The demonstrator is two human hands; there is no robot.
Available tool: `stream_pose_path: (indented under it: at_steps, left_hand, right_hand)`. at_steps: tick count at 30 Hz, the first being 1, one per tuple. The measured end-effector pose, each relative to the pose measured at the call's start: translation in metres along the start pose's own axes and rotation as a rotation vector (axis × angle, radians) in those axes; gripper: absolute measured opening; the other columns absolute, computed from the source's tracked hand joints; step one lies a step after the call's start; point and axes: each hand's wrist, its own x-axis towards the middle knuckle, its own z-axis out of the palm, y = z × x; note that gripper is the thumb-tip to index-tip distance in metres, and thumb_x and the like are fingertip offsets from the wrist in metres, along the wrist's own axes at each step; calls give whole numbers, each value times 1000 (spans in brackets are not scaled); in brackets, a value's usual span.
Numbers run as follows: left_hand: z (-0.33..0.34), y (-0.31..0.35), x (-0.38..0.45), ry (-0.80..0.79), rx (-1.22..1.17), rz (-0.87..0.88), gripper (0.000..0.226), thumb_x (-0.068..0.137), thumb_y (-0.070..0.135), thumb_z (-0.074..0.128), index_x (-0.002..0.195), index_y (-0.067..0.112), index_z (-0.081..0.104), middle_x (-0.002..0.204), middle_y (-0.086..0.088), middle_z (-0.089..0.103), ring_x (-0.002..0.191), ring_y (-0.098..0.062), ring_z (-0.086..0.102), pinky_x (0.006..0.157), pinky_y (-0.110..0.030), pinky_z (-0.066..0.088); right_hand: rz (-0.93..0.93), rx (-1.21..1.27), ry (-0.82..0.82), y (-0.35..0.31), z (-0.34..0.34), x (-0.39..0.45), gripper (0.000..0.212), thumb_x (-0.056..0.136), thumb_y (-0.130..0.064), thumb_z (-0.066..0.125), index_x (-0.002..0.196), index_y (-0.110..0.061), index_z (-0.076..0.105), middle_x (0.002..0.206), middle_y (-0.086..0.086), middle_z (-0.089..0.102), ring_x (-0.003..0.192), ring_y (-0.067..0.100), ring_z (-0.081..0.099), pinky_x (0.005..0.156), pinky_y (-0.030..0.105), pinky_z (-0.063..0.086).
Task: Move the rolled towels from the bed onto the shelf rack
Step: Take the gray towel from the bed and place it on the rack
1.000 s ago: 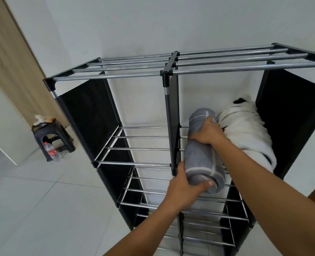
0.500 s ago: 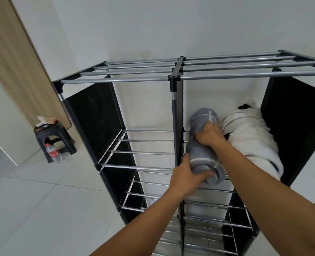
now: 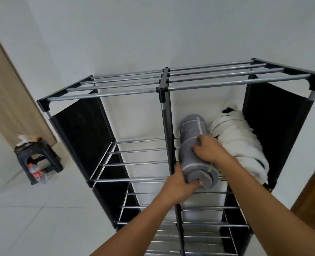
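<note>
1. Rack (image 3: 199, 84): you have two rolls in the right compartment of the second tier; the left compartment and the lower tiers visible are bare. The bed is out of view, so what remains cannot be told.
2. White towel (image 3: 238, 143): lies against the right side panel, loosely rolled, apparently placed.
3. Grey towel (image 3: 191, 132): a tight roll with pale stripes, touching the white one, its near end overhanging the front bar.
4. Right hand (image 3: 211, 150): clasps its top.
5. Left hand (image 3: 180, 185): cups its near end; release appears pending.
</note>
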Motion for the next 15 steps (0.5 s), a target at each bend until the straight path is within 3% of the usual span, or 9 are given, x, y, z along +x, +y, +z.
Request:
stream_pose_path:
  at_steps: [3,5,7,9,11,15]
  left_hand:
    - [-6,6,-9,79,22,82,59,76,45,65,126,21,44,110,-9,69,99,-30,65,82,-38,55]
    - [-10,14,-15,130,-14,174,50,80,39,63,124,21,48,94,-5,70,91,-26,66,79,-36,55]
    - [-10,21,-19,74,-58,289,33,82,35,63,112,23,58,77,-2,68,81,-23,66,78,-37,55]
    - [-1,26,-23,-86,-104,425,14,80,34,62,92,27,63,71,-7,67,72,-24,66,76,-43,58]
    - [16,29,-32,-290,-153,487,4,85,26,64,87,22,63,72,-11,67,67,-24,65,73,-46,59]
    - [68,29,-76,-651,-147,557,8,87,19,62,80,23,63,69,-3,65,60,-17,62,59,-26,54]
  right_hand:
    - [50,49,21,4,-10,-32,32,89,-26,52,109,-4,63,109,17,66,95,31,60,75,31,45]
    - [118,130,57,10,-14,-56,32,88,-27,55,111,-8,64,108,13,67,93,27,60,77,30,46]
    - [192,190,126,16,-14,-86,31,88,-27,56,110,-8,64,108,13,69,95,27,61,82,33,50]
    - [299,195,215,24,-9,-126,33,89,-29,57,116,-11,63,112,11,67,98,26,61,87,33,49]
    - [433,164,304,34,3,-175,39,88,-36,58,121,-17,61,115,8,67,105,26,62,89,32,48]
    - [769,177,397,42,29,-298,37,87,-41,59,117,-19,63,113,2,70,105,22,63,86,29,46]
